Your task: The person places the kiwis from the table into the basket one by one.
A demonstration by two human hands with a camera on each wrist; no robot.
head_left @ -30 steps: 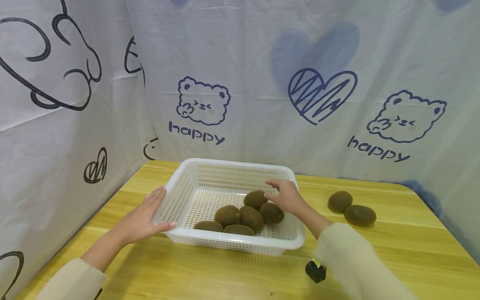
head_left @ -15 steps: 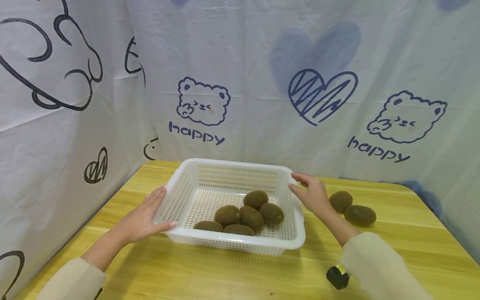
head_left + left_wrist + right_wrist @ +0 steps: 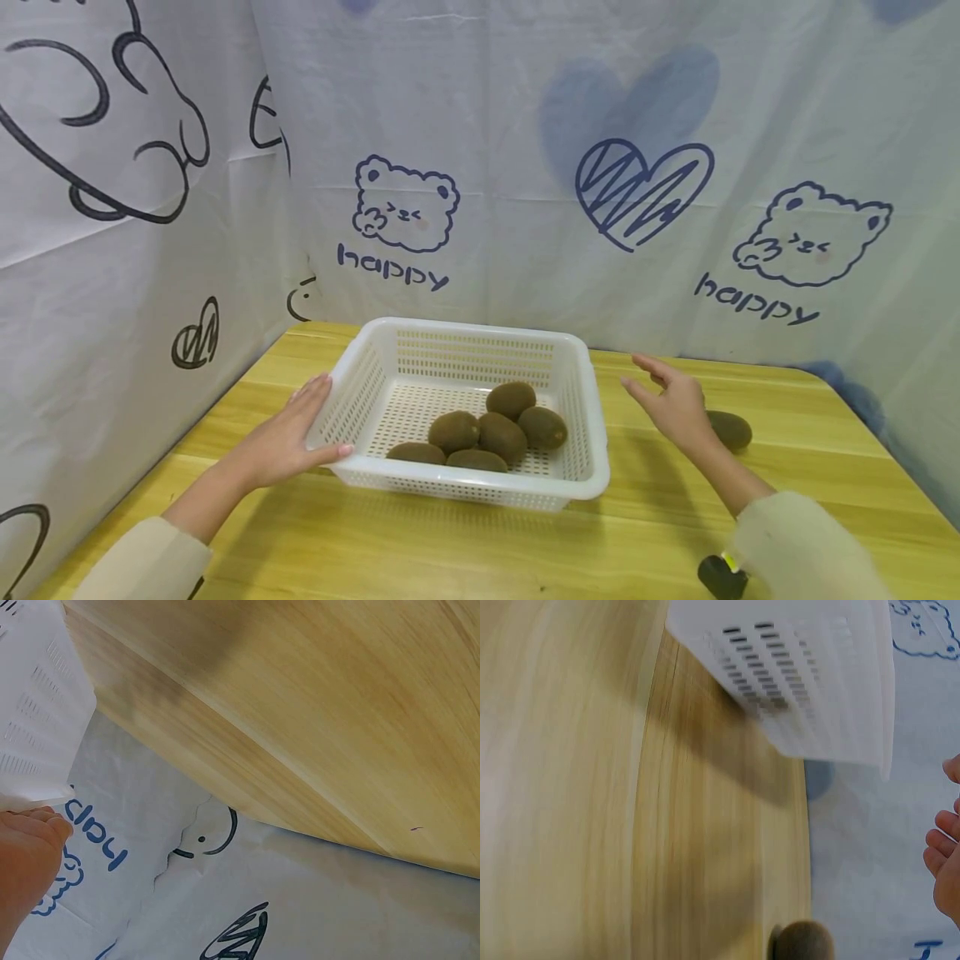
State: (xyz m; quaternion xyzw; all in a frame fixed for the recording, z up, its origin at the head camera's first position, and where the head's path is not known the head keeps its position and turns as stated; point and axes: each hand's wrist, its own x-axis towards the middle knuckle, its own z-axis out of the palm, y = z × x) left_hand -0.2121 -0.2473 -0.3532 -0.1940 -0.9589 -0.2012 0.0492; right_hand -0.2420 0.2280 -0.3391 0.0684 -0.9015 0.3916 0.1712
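Note:
A white slotted plastic basket (image 3: 480, 485) stands on the wooden table, holding several brown kiwis (image 3: 501, 437) toward its front and right. My left hand (image 3: 281, 442) rests on the basket's left front corner, thumb over the front rim and fingers stretched along the left side. Well right of the basket, my right hand (image 3: 675, 408) is in the air with nothing in it, thumb and fingers apart. Behind its wrist a kiwi (image 3: 731, 431) lies partly covered on the table; the other kiwi there is hidden by the hand. A kiwi (image 3: 802, 942) shows at the right wrist view's lower edge.
The yellow wooden table (image 3: 420, 550) reaches back to a white cloth (image 3: 510, 250) printed with bears and hearts, which also hangs on the left. A dark object (image 3: 722, 577) with a yellow part sits at the right sleeve.
My right hand has moved right, from over the kiwis inside the basket, past its right rim, to beside the kiwis on the table. The left hand and the basket have stayed put.

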